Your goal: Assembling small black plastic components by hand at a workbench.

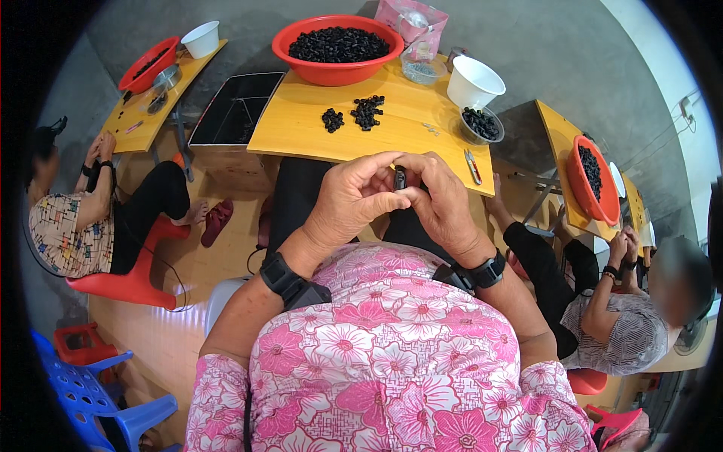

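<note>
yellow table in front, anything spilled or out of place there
Nothing stands out. The two small heaps of black pieces on the yellow table look sorted, not spilled. The red basin sits level, and both hands pinch one small black piece above the near edge.

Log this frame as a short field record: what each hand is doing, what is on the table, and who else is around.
left hand: pinches a small black part together with the other hand
right hand: fingertips on the same part
wrists: a black band on each
yellow table: red basin full of black parts, two small loose piles, white cup, clear bowl with more parts, a small tool near the front edge
others: a seated person at left, another at right, each at a similar table
</note>
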{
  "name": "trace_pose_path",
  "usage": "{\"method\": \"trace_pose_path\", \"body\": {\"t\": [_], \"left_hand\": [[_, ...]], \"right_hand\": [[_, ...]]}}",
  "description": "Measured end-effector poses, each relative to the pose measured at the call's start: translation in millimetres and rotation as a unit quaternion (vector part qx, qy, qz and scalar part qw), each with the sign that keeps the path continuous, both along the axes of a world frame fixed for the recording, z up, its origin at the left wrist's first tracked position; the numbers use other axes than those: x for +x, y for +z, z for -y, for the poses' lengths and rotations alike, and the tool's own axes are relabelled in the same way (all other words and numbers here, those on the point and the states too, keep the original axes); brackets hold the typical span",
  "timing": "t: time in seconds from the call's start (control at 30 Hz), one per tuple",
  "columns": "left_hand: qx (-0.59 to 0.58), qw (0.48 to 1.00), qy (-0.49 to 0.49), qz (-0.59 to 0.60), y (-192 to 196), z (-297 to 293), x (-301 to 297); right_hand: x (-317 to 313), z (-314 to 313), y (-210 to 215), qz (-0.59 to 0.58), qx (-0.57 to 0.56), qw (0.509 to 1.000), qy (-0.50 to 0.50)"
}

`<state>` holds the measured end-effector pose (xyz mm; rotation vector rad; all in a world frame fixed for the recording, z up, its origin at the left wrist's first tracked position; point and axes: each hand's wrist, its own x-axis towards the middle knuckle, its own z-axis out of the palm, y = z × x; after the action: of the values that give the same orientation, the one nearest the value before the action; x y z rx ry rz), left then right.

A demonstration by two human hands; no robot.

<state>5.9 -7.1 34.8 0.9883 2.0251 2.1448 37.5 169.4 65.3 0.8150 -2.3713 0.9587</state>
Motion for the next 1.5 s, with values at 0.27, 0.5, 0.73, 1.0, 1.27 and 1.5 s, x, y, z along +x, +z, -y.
{"method": "trace_pose_path", "body": {"t": [0.27, 0.5, 0.73, 1.0, 1.27, 1.5], "left_hand": [[0.002, 1.0, -0.022, 0.005, 7, 2, 2], [-0.006, 1.0, 0.001, -0.024, 10, 4, 3], [-0.012, 0.999, 0.015, -0.05, 10, 3, 1], [0.04, 0.998, 0.023, 0.039, -21, -3, -5], [0.008, 0.992, -0.001, 0.126, -42, -10, -26], [-0.105, 0.973, -0.003, 0.204, -93, 14, -39]], "right_hand": [[2, 2, -2, -0.031, -0.008, 0.999, -0.013], [1, 6, -3, -0.076, -0.02, 0.997, -0.016], [-1, 6, -4, -0.071, -0.026, 0.997, -0.016], [-10, 11, -10, -0.008, -0.026, 1.0, 0.009], [-53, -31, -30, 0.078, -0.127, 0.982, -0.113], [-112, -146, -51, 0.016, -0.078, 0.949, -0.304]]}}
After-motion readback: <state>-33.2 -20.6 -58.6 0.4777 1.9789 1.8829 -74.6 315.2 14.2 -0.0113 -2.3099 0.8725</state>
